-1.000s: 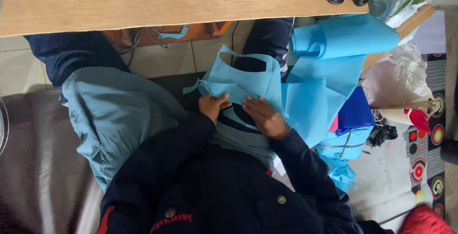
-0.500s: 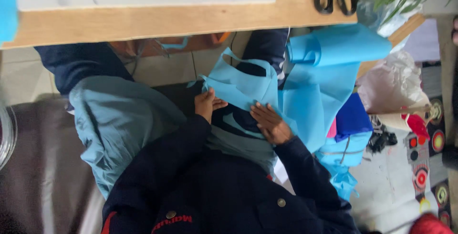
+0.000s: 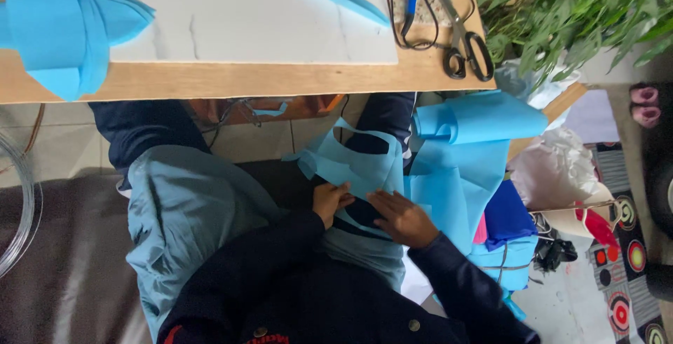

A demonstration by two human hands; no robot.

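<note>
Fabric is what both hands work on: a thin light-blue non-woven cut piece with looped straps (image 3: pixel 354 165) draped over the person's lap, just near of the wooden table edge (image 3: pixel 231 81). Left hand (image 3: pixel 331 202) pinches its near edge between thumb and fingers, while right hand (image 3: pixel 402 219) lies flat, fingers together, pressing it down. It looks light, limp and crease-prone, so edges and strap loops seem the best places to grip.
</note>
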